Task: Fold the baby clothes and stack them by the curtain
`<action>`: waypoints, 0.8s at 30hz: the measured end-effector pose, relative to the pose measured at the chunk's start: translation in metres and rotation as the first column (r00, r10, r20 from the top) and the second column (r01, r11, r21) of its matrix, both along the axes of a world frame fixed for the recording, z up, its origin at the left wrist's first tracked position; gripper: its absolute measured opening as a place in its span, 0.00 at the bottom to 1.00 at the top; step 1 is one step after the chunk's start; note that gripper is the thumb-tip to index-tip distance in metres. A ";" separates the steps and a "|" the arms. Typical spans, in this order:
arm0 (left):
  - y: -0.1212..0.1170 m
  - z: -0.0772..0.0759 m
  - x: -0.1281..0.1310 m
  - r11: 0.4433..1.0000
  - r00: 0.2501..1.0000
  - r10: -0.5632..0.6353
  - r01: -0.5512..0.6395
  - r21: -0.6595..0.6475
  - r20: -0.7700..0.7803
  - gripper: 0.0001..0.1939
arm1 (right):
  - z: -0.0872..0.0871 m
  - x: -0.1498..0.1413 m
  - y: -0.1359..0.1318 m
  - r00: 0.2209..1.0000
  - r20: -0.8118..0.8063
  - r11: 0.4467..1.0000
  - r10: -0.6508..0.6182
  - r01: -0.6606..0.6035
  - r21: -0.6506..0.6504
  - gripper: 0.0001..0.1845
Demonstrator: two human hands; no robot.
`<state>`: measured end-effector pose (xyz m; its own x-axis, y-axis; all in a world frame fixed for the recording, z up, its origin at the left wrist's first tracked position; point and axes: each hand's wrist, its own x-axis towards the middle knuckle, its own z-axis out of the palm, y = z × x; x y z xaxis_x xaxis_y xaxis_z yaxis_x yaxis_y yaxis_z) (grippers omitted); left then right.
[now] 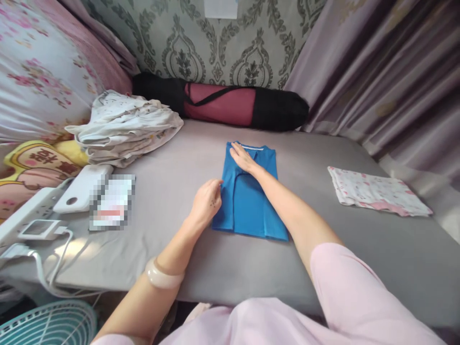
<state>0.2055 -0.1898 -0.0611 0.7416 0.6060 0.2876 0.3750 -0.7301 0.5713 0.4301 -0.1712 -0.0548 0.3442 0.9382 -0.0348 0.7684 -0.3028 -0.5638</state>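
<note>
A blue shirt (pixel 249 206) lies on the grey bed sheet, its sides folded inward and its collar end away from me. A white strip shows along the far edge at the collar. My left hand (pixel 207 201) is closed in a pinch at the shirt's left edge, about halfway along; the fingertips are partly hidden. Flat across the upper left part, near the collar, my right hand (pixel 242 157) rests with its fingers stretched out. That forearm passes over the shirt's right side.
To the right lies a folded white cloth with pink print (pixel 379 191). A pile of pale cloth (pixel 125 124) sits at the back left, near a phone (pixel 113 201), a white device (pixel 82 189) and a power strip (pixel 28 215). A long black-and-maroon bag (pixel 223 104) lies along the wall.
</note>
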 end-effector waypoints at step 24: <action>-0.027 0.027 0.028 0.988 0.875 0.034 0.044 0.148 -0.483 0.19 | 0.020 -0.084 -0.221 0.924 0.372 0.989 -0.092 0.127 -0.073 0.16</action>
